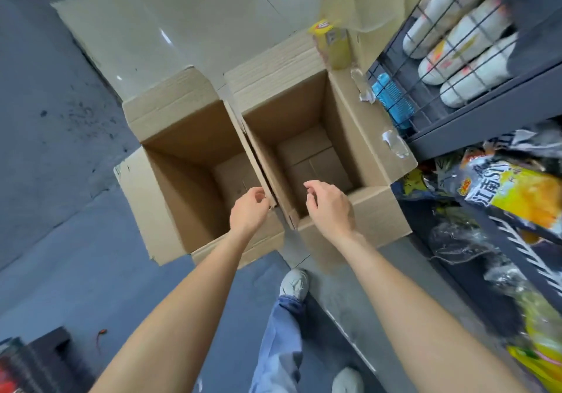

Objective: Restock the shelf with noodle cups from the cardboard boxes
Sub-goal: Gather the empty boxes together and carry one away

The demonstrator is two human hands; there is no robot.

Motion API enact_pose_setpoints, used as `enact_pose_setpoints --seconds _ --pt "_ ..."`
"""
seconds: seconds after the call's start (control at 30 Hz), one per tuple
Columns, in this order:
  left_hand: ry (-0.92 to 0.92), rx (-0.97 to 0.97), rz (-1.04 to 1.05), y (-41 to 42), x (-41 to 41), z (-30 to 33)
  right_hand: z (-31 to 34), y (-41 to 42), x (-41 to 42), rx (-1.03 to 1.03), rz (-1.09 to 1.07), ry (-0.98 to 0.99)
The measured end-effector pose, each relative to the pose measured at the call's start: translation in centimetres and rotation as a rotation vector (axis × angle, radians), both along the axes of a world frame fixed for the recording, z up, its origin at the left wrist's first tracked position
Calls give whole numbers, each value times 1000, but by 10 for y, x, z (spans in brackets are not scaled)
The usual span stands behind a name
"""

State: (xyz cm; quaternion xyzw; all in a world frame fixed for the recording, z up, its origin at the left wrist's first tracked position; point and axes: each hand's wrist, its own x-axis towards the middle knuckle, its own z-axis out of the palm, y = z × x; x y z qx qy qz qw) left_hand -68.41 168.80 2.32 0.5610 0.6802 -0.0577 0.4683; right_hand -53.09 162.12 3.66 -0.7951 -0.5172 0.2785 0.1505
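— So, what do your hands have hold of?

— Nothing that shows. Your left hand (250,208) hangs over the near edge of the left cardboard box (182,161), fingers loosely curled, the fingertips right at the flap between the two boxes; you cannot tell whether they touch it. Your right hand (330,205) hovers over the right cardboard box (307,137), fingers relaxed and half bent, holding nothing.

— And the boxes themselves?

— Both stand open, side by side and touching, flaps folded outward. Plain brown corrugated card, with torn tape (363,87) on the right box's outer flap. You see bare card bottoms in both; no noodle cups show inside.

— Where are the cups, then?

— White noodle cups (462,46) lie on their sides behind a dark wire guard on the shelf (486,119) to your right, just beside the right box. Below them, snack bags (511,192) crowd the lower tier.

— What are you standing on?

— A dull blue-grey floor (60,210), scuffed and speckled, meeting pale glossy tiles (158,27) beyond the boxes. Your jeans leg (282,332) and pale shoe (295,283) show below, and a yellow pack (331,46) sits behind the right box.
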Motion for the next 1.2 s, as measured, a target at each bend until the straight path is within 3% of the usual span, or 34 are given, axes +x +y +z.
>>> enact_pose_setpoints --seconds 0.1,0.27,0.4,0.53,0.67,0.77,0.9,1.07,1.2 --pt "-34 136 24 -21 4 46 47 -23 5 215 -16 -135" --pt "-210 243 -40 -71 10 147 145 -93 12 331 -92 -202" --pt "-273 190 -440 -123 19 232 214 -188 17 300 -183 -169" --pt "-135 171 -889 -192 33 282 254 -307 15 221 -328 -11" --pt "-73 152 -1046 -282 36 289 271 -444 -9 207 -603 25" --pt "-33 85 -1115 -349 40 280 271 -545 -29 65 -796 51" --pt "4 60 -1222 -441 63 268 264 -662 -54 -107 -1091 229" --pt "3 80 -1332 -553 118 257 251 -786 -78 -43 -1492 392" --pt "-2 47 -1456 -644 170 247 244 -864 -61 -52 -1655 453"
